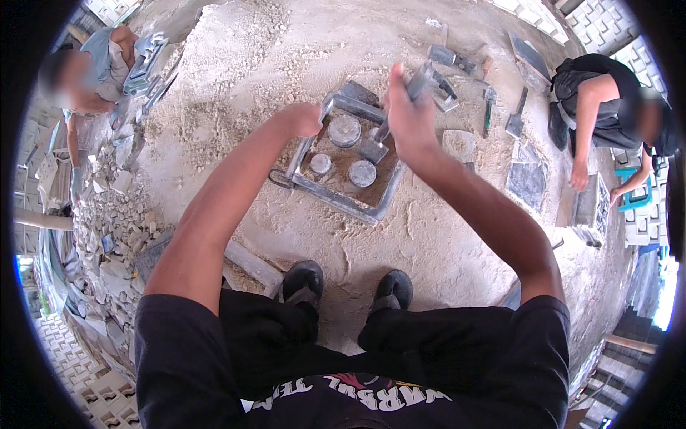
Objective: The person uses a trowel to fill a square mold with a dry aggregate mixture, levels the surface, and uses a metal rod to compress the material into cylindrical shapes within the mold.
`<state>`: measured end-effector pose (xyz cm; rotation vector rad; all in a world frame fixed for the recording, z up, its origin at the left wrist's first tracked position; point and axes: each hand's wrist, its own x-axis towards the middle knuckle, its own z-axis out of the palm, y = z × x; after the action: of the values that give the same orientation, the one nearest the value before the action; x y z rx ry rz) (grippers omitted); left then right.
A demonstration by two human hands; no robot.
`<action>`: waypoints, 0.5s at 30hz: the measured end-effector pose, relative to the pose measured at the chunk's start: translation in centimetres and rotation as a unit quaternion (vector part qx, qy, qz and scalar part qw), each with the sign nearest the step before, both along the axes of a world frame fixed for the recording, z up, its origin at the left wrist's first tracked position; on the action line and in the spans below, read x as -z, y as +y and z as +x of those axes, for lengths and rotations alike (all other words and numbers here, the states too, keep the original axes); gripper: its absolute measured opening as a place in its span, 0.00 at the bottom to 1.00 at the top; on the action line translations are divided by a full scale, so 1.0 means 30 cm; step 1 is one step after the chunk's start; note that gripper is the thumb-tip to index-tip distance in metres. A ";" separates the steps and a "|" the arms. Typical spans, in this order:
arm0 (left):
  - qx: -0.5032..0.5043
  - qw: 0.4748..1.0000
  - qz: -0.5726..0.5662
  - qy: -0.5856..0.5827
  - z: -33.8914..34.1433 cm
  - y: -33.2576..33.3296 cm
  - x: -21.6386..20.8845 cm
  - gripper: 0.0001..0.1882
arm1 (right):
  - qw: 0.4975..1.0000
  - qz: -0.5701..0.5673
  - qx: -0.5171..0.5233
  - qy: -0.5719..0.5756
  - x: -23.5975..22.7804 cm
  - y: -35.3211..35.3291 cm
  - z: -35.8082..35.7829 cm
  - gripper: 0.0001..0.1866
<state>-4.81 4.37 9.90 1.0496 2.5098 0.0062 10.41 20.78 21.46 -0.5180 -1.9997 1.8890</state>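
A square grey frame (339,202) lies on the dusty ground in front of me, with sandy material inside. Standing in it are several round grey discs, among them a large one (344,131), a small one (321,164) and a medium one (362,173). My right hand (412,123) is closed around the upright handle of a grey tool with a flat, square end (372,149). That end is down inside the frame, between the discs; motion blurs the handle. My left hand (306,119) is at the frame's far left corner, its fingers mostly hidden.
Beyond the frame to the right lie a hammer (451,58), a green-handled tool (489,111) and a flat-bladed scraper (516,114). Grey slabs (527,179) lie nearer. Rubble (118,243) is heaped at left. One person (96,75) crouches at far left, another (607,100) at right.
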 end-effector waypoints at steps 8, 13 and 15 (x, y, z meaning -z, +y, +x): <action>-0.008 1.000 -0.008 -0.020 0.020 0.015 -0.069 0.26 | 0.985 0.159 -0.037 0.057 -0.026 0.072 -0.026 0.29; -0.027 0.998 -0.008 -0.048 -0.004 0.004 -0.031 0.26 | 0.982 0.174 0.030 0.071 0.072 0.070 -0.065 0.30; -0.010 0.999 -0.029 -0.010 -0.020 0.011 -0.022 0.25 | 0.981 0.170 0.038 0.089 0.063 0.067 -0.092 0.30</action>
<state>-5.42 4.69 10.55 0.9961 2.4886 -0.0488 7.65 22.79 19.58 -0.3142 -2.0878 1.4492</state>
